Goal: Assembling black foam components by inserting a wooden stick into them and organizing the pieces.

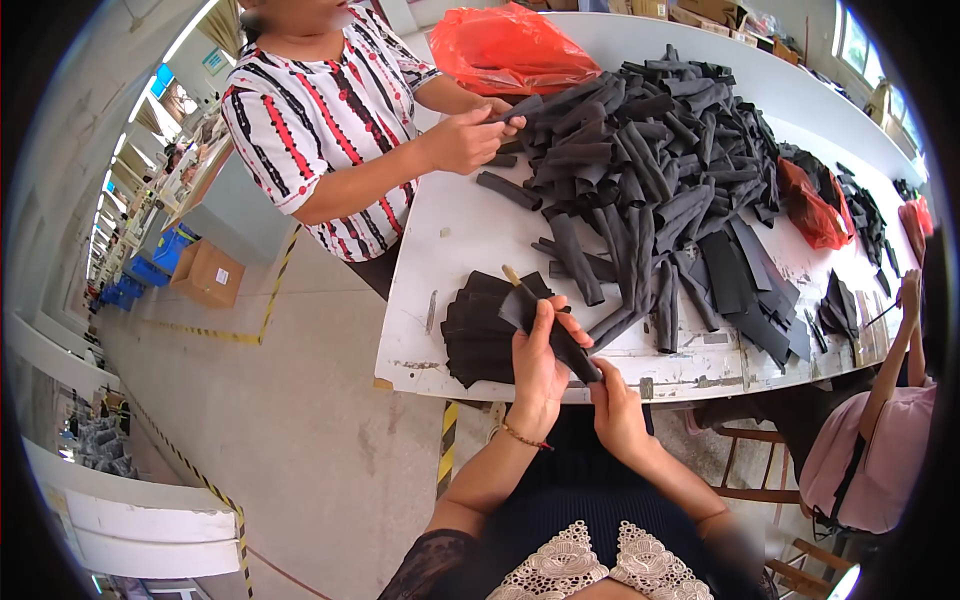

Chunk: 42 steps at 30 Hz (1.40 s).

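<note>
While a small flat stack lies done at lower centre of the desk, left hand and right hand both clasp one black sleeve, the big pile left.

A red plastic bag lies on the white table; a cardboard box sits on the floor.

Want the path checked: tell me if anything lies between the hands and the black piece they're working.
Nothing does. The left hand and right hand both already grip the black piece, with a stick poking from its top.
</note>
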Motion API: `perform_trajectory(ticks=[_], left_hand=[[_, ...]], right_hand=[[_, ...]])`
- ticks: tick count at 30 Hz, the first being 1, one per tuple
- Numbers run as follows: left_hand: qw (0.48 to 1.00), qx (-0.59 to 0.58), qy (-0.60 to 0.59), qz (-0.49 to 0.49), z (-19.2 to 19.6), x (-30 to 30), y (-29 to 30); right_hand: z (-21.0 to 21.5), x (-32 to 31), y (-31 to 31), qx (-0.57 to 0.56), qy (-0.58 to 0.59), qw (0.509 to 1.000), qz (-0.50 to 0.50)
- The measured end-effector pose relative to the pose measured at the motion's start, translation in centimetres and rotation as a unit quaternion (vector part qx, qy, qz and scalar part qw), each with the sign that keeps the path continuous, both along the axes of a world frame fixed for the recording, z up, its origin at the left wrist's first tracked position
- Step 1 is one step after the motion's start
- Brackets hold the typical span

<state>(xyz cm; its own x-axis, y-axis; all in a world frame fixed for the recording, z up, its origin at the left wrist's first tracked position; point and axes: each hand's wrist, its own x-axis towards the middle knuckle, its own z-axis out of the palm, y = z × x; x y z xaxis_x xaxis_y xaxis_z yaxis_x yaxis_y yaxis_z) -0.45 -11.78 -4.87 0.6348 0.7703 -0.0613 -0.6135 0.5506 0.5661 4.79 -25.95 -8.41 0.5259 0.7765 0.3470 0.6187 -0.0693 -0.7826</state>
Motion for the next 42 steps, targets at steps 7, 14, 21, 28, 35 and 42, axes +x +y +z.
perform_trajectory(ticks=[7,14,21,28,35,42], left_hand=[[0.996,0.073,0.041,0.018,3.3,0.2,4.4],[0.996,0.068,0.026,0.049,4.8,2.6,4.6],[0.992,-0.012,0.043,0.117,5.3,4.6,3.2],[0.995,0.042,0.079,0.042,3.7,3.2,3.7],[0.811,0.424,0.234,-0.329,6.2,3.3,0.8],[0.797,0.413,0.229,-0.377,-2.2,0.3,-8.3]], right_hand=[[-0.7,-0.4,-7.9,-0.079,0.094,0.99,0.069],[3.3,3.9,-12.3,-0.15,0.043,0.986,0.062],[3.2,2.8,-1.8,0.168,0.005,0.983,-0.072],[6.9,6.0,3.6,0.172,0.012,0.985,-0.005],[8.4,9.8,3.4,0.188,-0.166,0.968,-0.017],[13.9,13.8,5.3,0.342,0.255,0.887,-0.178]])
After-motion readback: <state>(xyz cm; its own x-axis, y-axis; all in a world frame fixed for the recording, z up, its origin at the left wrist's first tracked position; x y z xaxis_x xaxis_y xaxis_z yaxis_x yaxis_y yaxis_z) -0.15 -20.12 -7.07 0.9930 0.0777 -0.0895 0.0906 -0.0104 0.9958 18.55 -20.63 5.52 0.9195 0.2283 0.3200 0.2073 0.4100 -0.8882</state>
